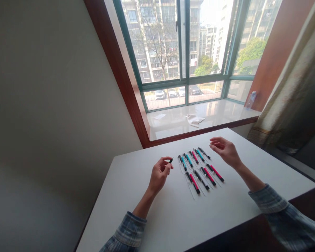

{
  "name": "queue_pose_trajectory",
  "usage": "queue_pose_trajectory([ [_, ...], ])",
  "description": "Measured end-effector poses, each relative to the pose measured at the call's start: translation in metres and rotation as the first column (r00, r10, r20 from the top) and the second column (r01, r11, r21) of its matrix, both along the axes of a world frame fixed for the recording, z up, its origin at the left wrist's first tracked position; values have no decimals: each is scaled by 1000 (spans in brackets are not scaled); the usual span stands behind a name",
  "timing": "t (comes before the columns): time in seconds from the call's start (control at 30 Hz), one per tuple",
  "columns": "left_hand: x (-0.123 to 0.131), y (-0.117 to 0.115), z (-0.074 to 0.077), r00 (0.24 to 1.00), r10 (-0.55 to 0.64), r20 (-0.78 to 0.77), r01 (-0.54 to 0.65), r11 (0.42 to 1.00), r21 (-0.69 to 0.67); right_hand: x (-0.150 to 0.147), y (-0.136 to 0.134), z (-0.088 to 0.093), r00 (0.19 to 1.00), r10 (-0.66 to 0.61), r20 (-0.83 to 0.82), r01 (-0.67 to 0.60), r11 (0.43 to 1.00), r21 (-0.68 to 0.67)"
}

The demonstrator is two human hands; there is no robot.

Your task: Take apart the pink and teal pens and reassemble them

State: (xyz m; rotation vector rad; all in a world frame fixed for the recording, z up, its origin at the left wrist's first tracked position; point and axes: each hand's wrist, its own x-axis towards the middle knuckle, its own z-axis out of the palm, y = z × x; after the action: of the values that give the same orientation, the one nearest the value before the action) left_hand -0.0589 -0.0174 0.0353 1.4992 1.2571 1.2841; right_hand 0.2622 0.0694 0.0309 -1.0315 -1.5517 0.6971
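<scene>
A: Where is the piece relative to the fingers?

B: Small black piece [170, 161], right at the fingertips of the left hand [158, 176]; thin end points up and to the right.

A: State of the fingers?

B: Left: thumb and forefinger pinched on the piece, the others bent behind. Right hand [228, 153]: loosely curled, partly open, just beyond the right end of the pen parts.

A: Next outward?

B: Between the hands, on the white counter [173, 224], two slanted rows. Back row of pen parts [195, 157], left to right: cyan, cyan, pink, cyan, black. Front row of pen parts [209, 176]: pink, black, pink, pink. Thin pale rods [190, 189] lie beside the barrels.

A: Anything in the way?

B: The back row fills most of the gap between the hands.

A: Periphery?

B: Past the counter, a windowsill [170, 129] carrying a crumpled cloth [195, 120] and a clear bottle [250, 100]; curtain [286, 87] at right, plain wall [55, 105] at left.
</scene>
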Motion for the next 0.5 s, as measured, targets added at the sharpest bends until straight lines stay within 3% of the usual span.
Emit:
queue_pose_trajectory([
  [0.1, 0, -3, 0, 1000, 6, -10, -6, 1000, 9, 21, 1, -29, 984, -50, 170, 60, 997, -53],
  [0.23, 1, -4, 1, 1000, -8, -21, 9, 1000, 17, 27, -11, -58, 948, -11, 318, 50, 992, -113],
  [0.5, 2, -4, 0, 997, -52, -53, 54, 997, 47, 25, -17, -61, 919, 13, 394, 52, 987, -152],
])
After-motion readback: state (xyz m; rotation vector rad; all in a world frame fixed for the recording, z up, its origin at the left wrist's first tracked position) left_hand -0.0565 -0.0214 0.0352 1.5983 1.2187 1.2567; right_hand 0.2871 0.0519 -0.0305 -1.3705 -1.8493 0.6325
